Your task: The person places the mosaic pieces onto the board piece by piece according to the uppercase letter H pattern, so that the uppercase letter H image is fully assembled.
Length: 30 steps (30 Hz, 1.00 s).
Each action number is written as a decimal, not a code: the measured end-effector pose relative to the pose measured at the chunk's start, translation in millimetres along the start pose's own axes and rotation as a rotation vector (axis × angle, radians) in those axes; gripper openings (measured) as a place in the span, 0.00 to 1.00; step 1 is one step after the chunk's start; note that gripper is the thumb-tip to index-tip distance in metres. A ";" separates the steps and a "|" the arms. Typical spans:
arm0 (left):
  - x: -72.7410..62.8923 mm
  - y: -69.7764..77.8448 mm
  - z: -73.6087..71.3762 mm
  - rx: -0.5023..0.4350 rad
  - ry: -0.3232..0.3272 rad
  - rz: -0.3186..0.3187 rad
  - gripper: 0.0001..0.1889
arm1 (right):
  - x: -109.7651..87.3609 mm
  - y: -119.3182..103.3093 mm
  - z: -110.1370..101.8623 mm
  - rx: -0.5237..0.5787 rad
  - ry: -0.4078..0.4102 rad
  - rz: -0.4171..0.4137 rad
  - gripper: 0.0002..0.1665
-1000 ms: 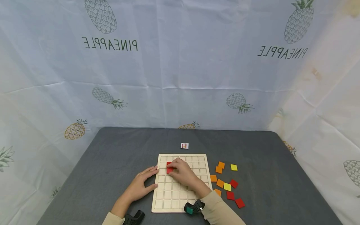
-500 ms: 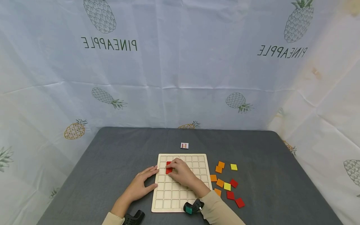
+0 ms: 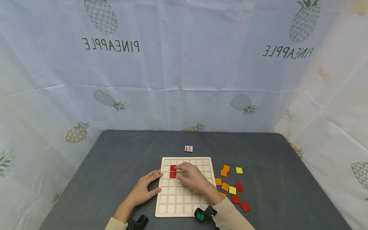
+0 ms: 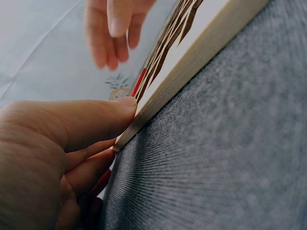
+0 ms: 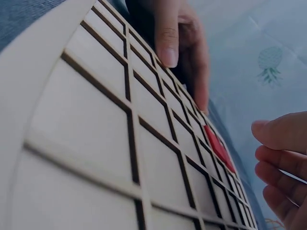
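A pale wooden grid board (image 3: 171,199) lies on the dark table in the head view. Two red square tiles, the far one (image 3: 173,167) and the near one (image 3: 172,174), sit in adjoining cells at its upper left. My left hand (image 3: 143,190) rests along the board's left edge, thumb and fingertips touching the rim. Just right of the red tiles, my right hand (image 3: 194,177) is over the board with relaxed fingers and nothing between them. In the right wrist view its fingertips (image 5: 261,129) stand apart from the red tiles (image 5: 219,149).
Loose square tiles lie right of the board: several orange (image 3: 226,168), two yellow (image 3: 239,170) and three red (image 3: 235,199). A small printed card (image 3: 188,149) lies beyond the board. A pineapple-print cloth (image 3: 184,70) hangs behind the table (image 3: 129,150).
My right hand has let go of the red tiles and drawn back slightly to the right, leaving both in view. My left hand stays at the board's edge.
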<state>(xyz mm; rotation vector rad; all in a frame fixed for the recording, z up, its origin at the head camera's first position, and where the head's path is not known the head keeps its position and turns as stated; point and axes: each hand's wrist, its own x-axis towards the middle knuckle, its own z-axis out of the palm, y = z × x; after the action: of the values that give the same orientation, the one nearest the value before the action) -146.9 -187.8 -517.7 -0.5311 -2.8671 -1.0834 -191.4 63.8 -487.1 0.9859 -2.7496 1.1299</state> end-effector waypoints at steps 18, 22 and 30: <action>-1.2 -0.9 1.3 -0.007 -0.005 0.006 0.30 | -82.9 31.4 -66.1 -0.001 0.094 0.066 0.22; 0.0 -0.2 0.4 -0.007 -0.004 0.002 0.30 | -104.7 43.1 -81.6 -0.046 0.149 0.127 0.23; 0.1 0.2 -1.2 -0.003 -0.005 -0.001 0.30 | -142.0 62.1 -103.3 -0.111 0.237 0.291 0.23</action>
<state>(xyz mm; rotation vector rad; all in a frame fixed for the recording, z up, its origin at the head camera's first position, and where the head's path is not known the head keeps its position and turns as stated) -147.1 -188.4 -516.6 -0.5329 -2.8708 -1.0879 -134.7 241.2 -483.3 0.4181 -2.7801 1.0305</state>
